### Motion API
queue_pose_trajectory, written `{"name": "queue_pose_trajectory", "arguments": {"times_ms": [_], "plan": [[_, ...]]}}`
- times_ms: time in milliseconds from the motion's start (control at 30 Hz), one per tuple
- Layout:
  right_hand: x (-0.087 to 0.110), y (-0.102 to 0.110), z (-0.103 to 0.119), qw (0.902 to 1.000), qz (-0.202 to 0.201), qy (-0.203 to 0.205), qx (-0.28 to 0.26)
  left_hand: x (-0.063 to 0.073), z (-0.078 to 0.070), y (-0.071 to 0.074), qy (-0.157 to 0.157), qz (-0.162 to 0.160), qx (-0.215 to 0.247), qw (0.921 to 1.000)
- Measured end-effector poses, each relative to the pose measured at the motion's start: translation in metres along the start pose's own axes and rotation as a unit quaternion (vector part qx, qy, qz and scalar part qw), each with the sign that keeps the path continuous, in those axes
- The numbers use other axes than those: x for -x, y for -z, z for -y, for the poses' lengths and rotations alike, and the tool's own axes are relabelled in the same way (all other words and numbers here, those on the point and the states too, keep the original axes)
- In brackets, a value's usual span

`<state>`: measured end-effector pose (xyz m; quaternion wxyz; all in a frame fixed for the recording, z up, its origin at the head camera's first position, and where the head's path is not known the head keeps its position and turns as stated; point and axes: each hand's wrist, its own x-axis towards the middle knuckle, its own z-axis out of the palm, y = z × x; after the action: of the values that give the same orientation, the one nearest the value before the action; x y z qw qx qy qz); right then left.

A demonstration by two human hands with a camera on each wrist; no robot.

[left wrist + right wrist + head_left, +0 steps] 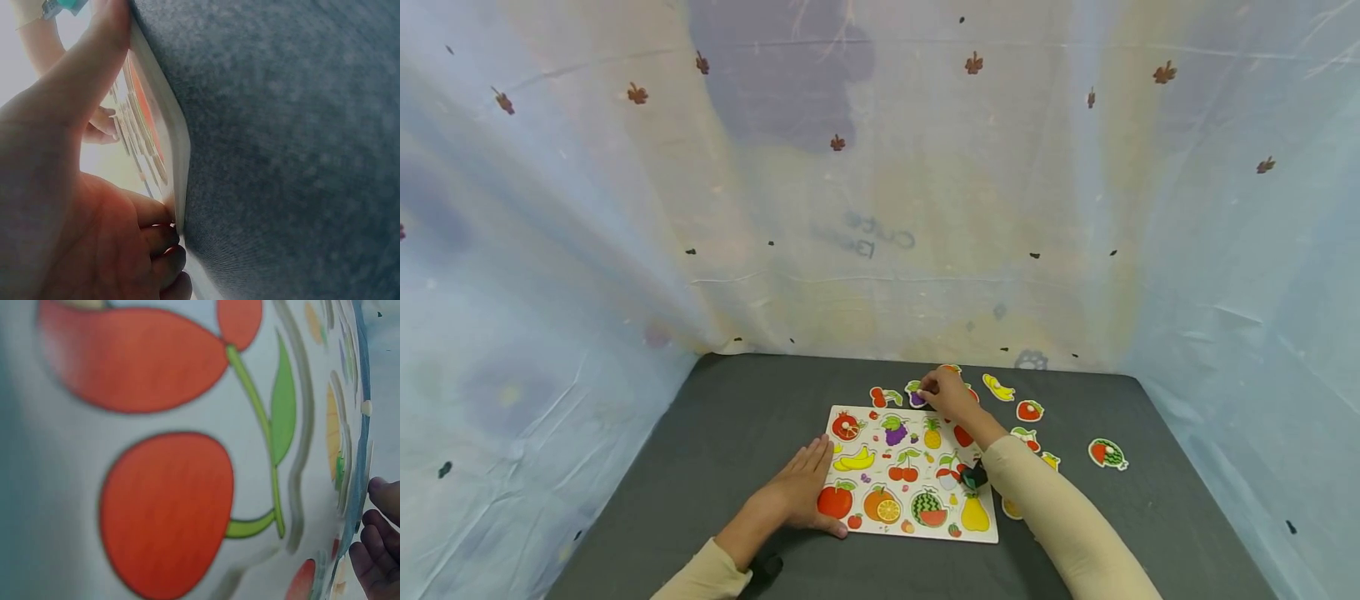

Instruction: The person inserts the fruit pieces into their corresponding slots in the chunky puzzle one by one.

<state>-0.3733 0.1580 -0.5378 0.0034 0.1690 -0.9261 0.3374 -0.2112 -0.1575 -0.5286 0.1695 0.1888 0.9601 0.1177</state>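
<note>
A white fruit puzzle board (936,534) lies on the dark table. My left hand (805,487) rests against its left side, fingers extended along the edge and thumb at the near corner. The left wrist view shows those fingers touching the board's rim (181,150). My right hand (951,396) reaches across the board to just beyond its far edge. There its thumb and fingertips pinch the flat grape piece (915,394). Printed cherries (169,512) fill much of the right wrist view, with the right hand (378,534) at its right edge.
A cherry piece (886,397) lies left of the grapes. Banana (998,387), red fruit (1030,411) and watermelon (1107,454) pieces lie to the right, with several more partly under the right arm (1060,508). A patterned curtain (910,183) hangs behind the table.
</note>
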Motion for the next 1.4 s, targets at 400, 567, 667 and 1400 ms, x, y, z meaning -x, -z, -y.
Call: {"name": "queue_pose_trajectory", "arguments": {"times_ms": [400, 567, 667, 1400], "plan": [[0.010, 0.002, 0.002, 0.9996, -0.002, 0.028, 0.000, -0.001, -0.001, 0.000, 0.003, 0.000, 0.004, 1.0000], [0.012, 0.001, 0.003, 0.9989, 0.001, 0.047, 0.000, -0.002, 0.002, -0.004, -0.004, -0.008, 0.004, 0.9999], [0.013, 0.000, 0.004, 0.9984, 0.004, 0.056, -0.005, -0.002, 0.003, -0.005, -0.006, -0.010, 0.008, 0.9999], [0.027, -0.013, 0.022, 0.9967, 0.033, 0.072, -0.016, -0.006, 0.006, -0.004, -0.007, 0.000, 0.019, 0.9998]]}}
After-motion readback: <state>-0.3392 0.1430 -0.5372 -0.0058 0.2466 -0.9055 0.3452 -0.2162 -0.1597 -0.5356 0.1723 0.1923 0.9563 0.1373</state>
